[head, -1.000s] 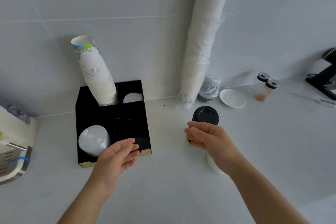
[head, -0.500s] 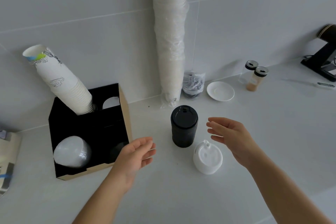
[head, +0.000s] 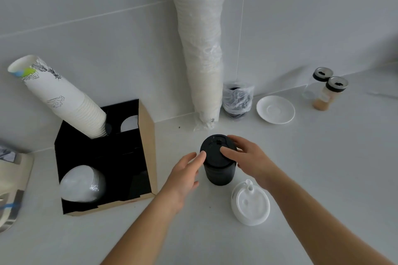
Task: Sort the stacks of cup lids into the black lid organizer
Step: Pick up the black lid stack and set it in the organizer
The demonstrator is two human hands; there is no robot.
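Your hands bracket the stack of black lids [head: 218,161], which stands upright on the counter [head: 323,168] just right of the black organizer [head: 101,157]. Your left hand [head: 185,173] lies open against the stack's left side, fingertips touching it. Your right hand [head: 247,160] rests on the top lid, fingers spread, not clenched. A stack of white lids [head: 251,204] sits right of the organizer, just beyond the black stack. Inside the organizer: clear lids [head: 83,183] in the near-left compartment, a leaning stack of paper cups [head: 64,101] in the far-left one.
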